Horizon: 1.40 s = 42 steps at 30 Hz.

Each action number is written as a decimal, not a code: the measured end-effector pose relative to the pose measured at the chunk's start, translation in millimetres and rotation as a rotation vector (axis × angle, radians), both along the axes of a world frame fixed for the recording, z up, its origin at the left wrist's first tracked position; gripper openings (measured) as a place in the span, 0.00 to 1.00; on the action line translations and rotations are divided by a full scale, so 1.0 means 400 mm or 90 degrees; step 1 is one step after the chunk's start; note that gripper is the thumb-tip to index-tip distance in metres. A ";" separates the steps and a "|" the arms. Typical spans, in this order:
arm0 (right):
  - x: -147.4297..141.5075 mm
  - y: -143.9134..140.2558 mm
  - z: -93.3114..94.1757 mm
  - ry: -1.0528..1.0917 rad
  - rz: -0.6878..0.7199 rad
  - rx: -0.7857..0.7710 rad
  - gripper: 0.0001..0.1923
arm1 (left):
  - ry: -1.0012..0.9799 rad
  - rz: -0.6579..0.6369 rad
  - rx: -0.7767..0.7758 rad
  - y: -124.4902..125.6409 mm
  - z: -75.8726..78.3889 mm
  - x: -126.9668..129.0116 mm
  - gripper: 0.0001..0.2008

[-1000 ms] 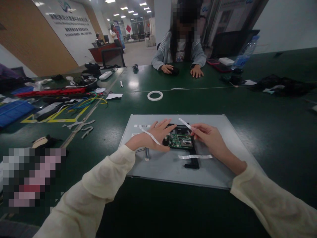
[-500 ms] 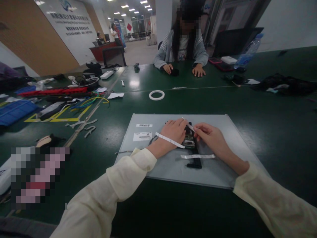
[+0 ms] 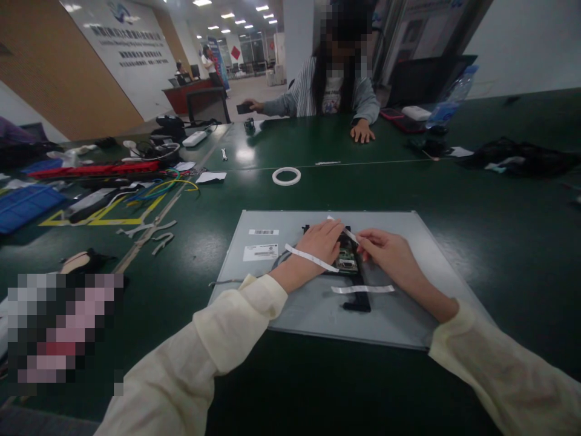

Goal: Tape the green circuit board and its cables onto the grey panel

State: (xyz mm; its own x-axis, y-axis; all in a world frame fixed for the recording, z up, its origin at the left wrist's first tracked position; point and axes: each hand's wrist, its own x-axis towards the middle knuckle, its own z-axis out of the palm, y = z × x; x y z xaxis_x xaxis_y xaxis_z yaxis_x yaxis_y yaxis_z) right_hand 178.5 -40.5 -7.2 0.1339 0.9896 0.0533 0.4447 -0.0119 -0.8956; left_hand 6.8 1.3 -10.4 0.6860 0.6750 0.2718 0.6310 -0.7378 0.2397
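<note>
The left hand (image 3: 320,242) lies palm down on the green circuit board (image 3: 347,257), its fingers (image 3: 333,229) flat and unclenched, covering the board's left part without gripping anything. A white tape strip (image 3: 311,258) lies across the wrist just behind those fingers. The right hand (image 3: 385,254) comes in from the other side, its fingers (image 3: 363,241) pinched on the near end of a second white strip (image 3: 345,230), which runs up and away between the two hands over the top of the board. The board sits near the middle of a grey metal panel (image 3: 408,315) that lies flat on the dark green table (image 3: 476,200). Just below the fingers of both hands, a third white strip (image 3: 362,289) lies crosswise over a black cable (image 3: 358,303) that leads down from the board. Left of the left hand's fingers, two white labels (image 3: 261,251) are stuck on the panel. Well beyond the fingers, a white tape ring (image 3: 286,176) lies on the table. Further off, a person in a grey striped top (image 3: 313,91) sits at the far side, one hand (image 3: 362,131) flat on the table, the other holding a dark object (image 3: 244,108) out to the side. Coloured wires (image 3: 167,184) and tools lie far to the left.
</note>
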 end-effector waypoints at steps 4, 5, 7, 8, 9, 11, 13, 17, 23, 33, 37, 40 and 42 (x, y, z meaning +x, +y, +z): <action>-0.004 0.002 0.008 0.033 -0.013 -0.029 0.14 | 0.008 -0.005 -0.020 0.006 -0.003 0.002 0.21; -0.005 0.001 0.010 0.042 -0.015 -0.032 0.15 | 0.011 -0.004 -0.024 0.006 -0.003 0.002 0.20; -0.007 0.000 0.012 0.043 -0.018 -0.034 0.15 | 0.020 -0.003 -0.031 0.008 -0.004 0.003 0.20; -0.007 0.000 0.013 0.038 -0.019 -0.033 0.16 | 0.025 -0.002 -0.033 0.009 -0.006 0.003 0.19; -0.008 -0.001 0.012 0.032 -0.021 -0.029 0.17 | 0.029 -0.001 -0.034 0.011 -0.008 0.004 0.19; -0.007 -0.003 0.009 0.026 -0.021 -0.013 0.19 | 0.031 -0.003 -0.031 0.014 -0.013 0.005 0.19; -0.006 -0.005 0.006 0.026 -0.011 0.009 0.20 | 0.030 -0.007 -0.023 0.017 -0.018 0.005 0.18; -0.008 -0.009 0.006 0.044 0.001 0.021 0.22 | 0.026 -0.009 -0.002 0.017 -0.019 0.004 0.18; -0.011 -0.013 0.014 0.094 -0.005 0.020 0.21 | 0.041 0.000 -0.007 0.010 -0.008 0.003 0.19; -0.012 -0.015 0.011 0.051 -0.002 0.013 0.20 | 0.052 0.003 0.001 0.010 -0.009 0.003 0.17; -0.009 -0.013 0.006 0.035 -0.004 0.026 0.20 | 0.046 0.009 0.013 0.011 -0.009 0.003 0.17; -0.004 -0.014 0.001 0.020 -0.008 0.044 0.19 | 0.048 0.007 0.020 0.012 -0.010 0.003 0.17; -0.001 -0.014 -0.002 0.009 -0.013 0.053 0.17 | 0.053 0.009 0.022 0.012 -0.012 0.003 0.17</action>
